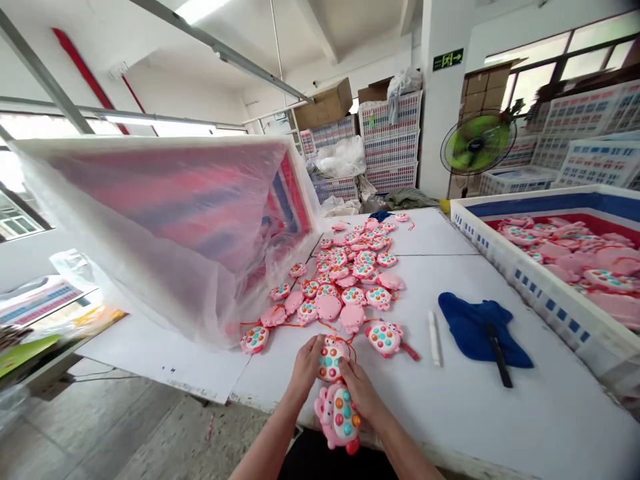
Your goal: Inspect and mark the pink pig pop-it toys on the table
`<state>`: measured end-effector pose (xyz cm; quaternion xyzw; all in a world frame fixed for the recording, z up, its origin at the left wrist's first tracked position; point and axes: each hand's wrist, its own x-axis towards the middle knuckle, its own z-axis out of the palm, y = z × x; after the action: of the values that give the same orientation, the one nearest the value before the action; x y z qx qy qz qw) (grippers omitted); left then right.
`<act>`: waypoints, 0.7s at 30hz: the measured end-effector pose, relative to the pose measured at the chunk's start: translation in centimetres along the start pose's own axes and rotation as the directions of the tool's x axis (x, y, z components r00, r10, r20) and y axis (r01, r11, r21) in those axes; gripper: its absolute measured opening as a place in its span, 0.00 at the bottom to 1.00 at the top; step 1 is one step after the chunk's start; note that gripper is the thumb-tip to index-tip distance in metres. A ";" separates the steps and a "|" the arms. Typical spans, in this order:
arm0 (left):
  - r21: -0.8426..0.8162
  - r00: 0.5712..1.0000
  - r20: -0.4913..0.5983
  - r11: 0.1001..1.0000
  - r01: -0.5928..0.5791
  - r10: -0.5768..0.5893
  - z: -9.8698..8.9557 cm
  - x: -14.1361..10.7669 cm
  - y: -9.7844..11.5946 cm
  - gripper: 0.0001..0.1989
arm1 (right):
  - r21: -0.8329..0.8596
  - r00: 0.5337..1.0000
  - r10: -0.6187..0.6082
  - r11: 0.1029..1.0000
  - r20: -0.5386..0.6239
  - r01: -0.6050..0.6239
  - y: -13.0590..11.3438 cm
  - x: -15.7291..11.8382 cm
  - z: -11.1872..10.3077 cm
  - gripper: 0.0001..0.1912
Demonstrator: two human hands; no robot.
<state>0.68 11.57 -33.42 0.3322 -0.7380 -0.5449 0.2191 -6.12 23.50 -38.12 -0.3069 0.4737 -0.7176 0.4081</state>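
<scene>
At the far left, a big sheet of clear plastic (165, 227) wraps a pink and blue printed board, which leans over the left end of the counter (165, 363). Just beside the wrapped board, pink toys (350, 273) with colored buttons lie in a loose heap on the white counter top, many trailing thin red cords.

The left hand (307, 367) and the right hand (363, 393) are close together at the counter's near edge, with the fingers of both curled around toys. The left hand grips the side of an upper toy (331, 360), a round pink one with teal, orange and red buttons. The right hand sits just below it and clamps a lower toy (340, 417), which is held over the edge, nearer the person's body. A red cord (351, 350) loops up from the upper toy.

Just right of the hands, a single toy (384, 337) lies apart from the heap. Further right are a white stick (435, 337), then a blue cloth (475, 330) with a black-handled tool (500, 353) lying across it. At the far right, a white crate (545, 287) stands on the counter, filled with more pink toys (565, 250).
</scene>
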 end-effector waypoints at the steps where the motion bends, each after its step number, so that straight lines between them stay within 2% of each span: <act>1: -0.011 1.000 0.010 1.000 0.010 -0.010 0.0 0.1 0.2 0.27 | 0.000 1.000 -0.004 1.000 -0.012 0.004 0.0 0.0 -0.1 0.29; 8: 0.020 0.991 0.118 0.998 0.064 -0.066 -1.0 -0.2 1.2 0.28 | -0.042 1.000 0.015 0.999 -0.013 -0.016 -0.4 -0.5 -0.5 0.27; 11: 0.077 0.994 0.108 0.997 0.023 -0.031 -1.8 -0.2 0.7 0.24 | -0.086 0.999 0.029 0.996 0.040 -0.025 -0.6 -0.7 -0.4 0.30; 14: 0.114 0.998 0.061 0.993 0.002 -0.010 -2.5 0.0 0.0 0.25 | -0.107 0.997 0.044 0.994 0.070 -0.036 -0.7 -1.1 -0.2 0.30; 21: 0.137 0.991 0.132 0.990 0.014 -0.032 -2.9 0.1 -1.5 0.30 | -0.203 0.999 0.032 0.979 -0.005 -0.033 -0.9 -1.5 0.6 0.29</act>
<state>2.97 9.34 -34.00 0.3176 -0.7825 -0.5171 0.1396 -5.20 24.78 -37.17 -0.3384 0.5497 -0.6591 0.3860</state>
